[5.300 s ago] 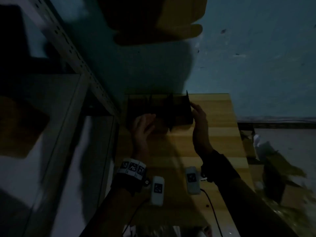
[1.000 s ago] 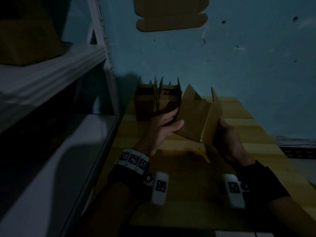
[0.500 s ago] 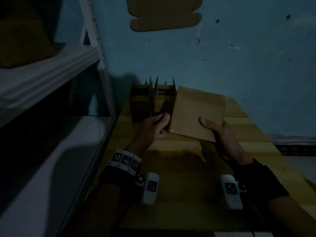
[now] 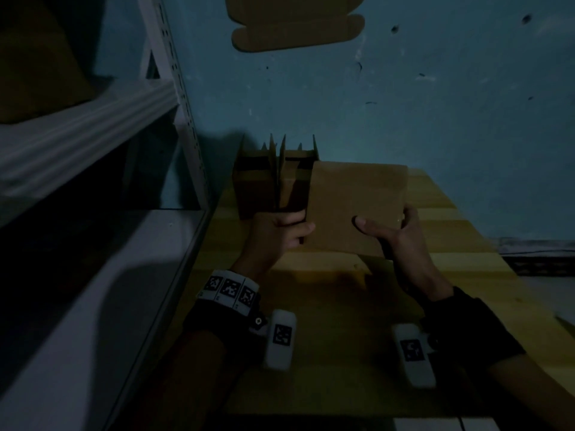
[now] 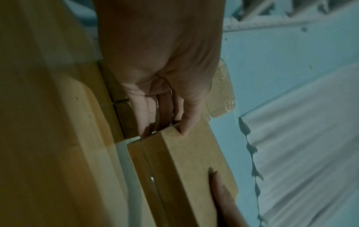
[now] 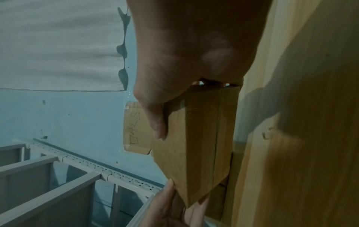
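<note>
Matt cardboard box (image 4: 354, 206), wooden table (image 4: 451, 244)

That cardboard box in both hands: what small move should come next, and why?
Probably set the cardboard box down beside the standing boxes by the wall: it looks folded shut, and the left hand and right hand grip its two sides.

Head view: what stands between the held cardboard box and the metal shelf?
Open cartons with upright flaps stand between the cardboard box and the metal shelf, in the head view.
</note>
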Available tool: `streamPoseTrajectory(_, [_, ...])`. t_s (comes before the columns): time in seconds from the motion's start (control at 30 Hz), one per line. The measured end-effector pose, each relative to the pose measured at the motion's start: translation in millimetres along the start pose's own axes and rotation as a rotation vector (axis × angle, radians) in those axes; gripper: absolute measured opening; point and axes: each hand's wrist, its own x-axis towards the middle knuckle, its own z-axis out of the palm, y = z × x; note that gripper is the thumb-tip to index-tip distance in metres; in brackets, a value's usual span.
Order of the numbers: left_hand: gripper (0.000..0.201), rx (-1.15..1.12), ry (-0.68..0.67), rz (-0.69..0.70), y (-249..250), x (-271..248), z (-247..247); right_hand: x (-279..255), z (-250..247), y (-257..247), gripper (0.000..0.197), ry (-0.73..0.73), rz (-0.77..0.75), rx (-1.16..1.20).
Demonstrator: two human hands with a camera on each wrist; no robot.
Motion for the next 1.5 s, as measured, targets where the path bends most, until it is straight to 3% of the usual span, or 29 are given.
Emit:
streamPoseTrajectory(0.17, [0.036, -0.043, 0.013, -0.092, -1.9, 2.7, 1.2, -0.6, 3.2, 4.4, 0.103, 0.014, -0.024, -0.012])
streamPoseTrajectory(0.3, [0.049, -0.069, 0.010, -0.194, -3.3, 3.5, 6.2, 2.7, 6.1, 11.9, 0.106, 0.024, -0.024, -0.016])
streamPoseTrajectory(0.5, [0.048, -0.130, 0.070, -0.257, -8.6, 10.5, 7.5, 5.2, 5.7, 16.4, 0.103, -0.001, -0.015, -0.029])
streamPoseTrajectory(0.83, [0.053, -0.155, 0.040, -0.304, -9.4, 8.8, 14.6, -1.9, 4.2, 9.4, 0.101, -0.009, -0.046, -0.031])
streamPoseTrajectory(0.93, [0.047, -0.191, -0.029, -0.290, -4.7, 6.1, 15.0, 1.3, 0.0, 7.5, 0.103, 0.015, -0.042, -0.003])
streamPoseTrajectory(1.07, [0.010, -0.169, -0.033, -0.212, -1.1, 6.5, 15.9, 2.5, -2.4, 4.6, 0.099, 0.009, -0.046, 0.062])
streamPoseTrajectory(1.33, [0.025, -0.140, -0.046, -0.122, -9.5, 8.7, 12.0, 4.6, -7.3, 6.6, 0.105, -0.014, -0.022, 0.086])
streamPoseTrajectory(1.47, [0.027, -0.169, -0.036, -0.111, -3.9, 11.1, 1.7, 6.0, -13.5, -3.0, 0.077, -0.107, -0.007, 0.131])
streamPoseTrajectory(1.5, [0.040, -0.164, -0.024, -0.102, -0.3, 10.9, -0.2, 6.2, -15.7, -6.6, 0.068, -0.145, 0.013, 0.150])
